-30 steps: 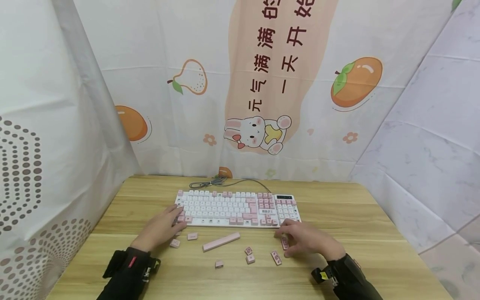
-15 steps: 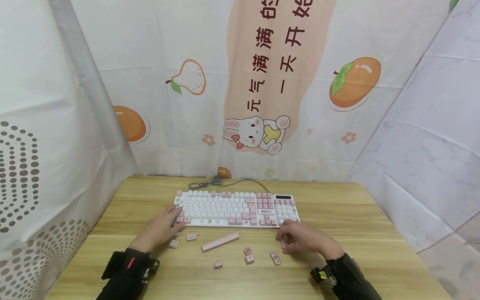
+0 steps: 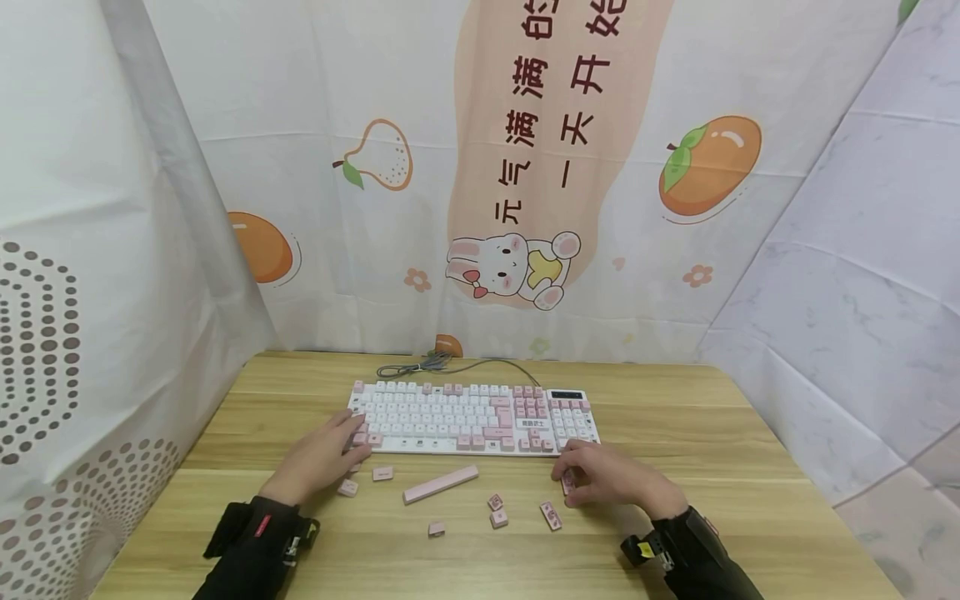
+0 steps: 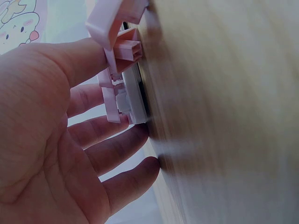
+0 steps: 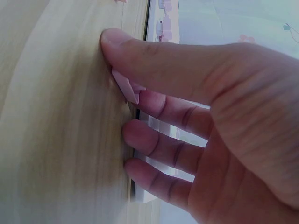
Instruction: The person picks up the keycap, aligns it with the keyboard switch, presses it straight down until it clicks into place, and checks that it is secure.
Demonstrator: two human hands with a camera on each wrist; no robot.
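A white and pink keyboard (image 3: 427,421) lies across the table, with several bare key spots in its bottom row. My left hand (image 3: 318,457) rests at its left end, fingers loosely bent against the edge. In the left wrist view, the thumb is beside upturned pink keycaps (image 4: 122,50). At the keyboard's front right corner, my right hand (image 3: 615,475) pinches a long pink keycap (image 3: 567,482) between thumb and index finger, low over the wood. That same keycap (image 5: 127,87) is partly hidden by the thumb in the right wrist view.
In front of the keyboard lie a long pink spacebar (image 3: 441,484), a long patterned keycap (image 3: 551,516) and several small keycaps, among them a pink one (image 3: 382,473). A coiled grey cable (image 3: 435,363) runs behind the keyboard, near the printed curtain (image 3: 360,250).
The head view has shifted very slightly. Both hands stay at their places by the keyboard, and the right fingers have barely moved on the keycap.
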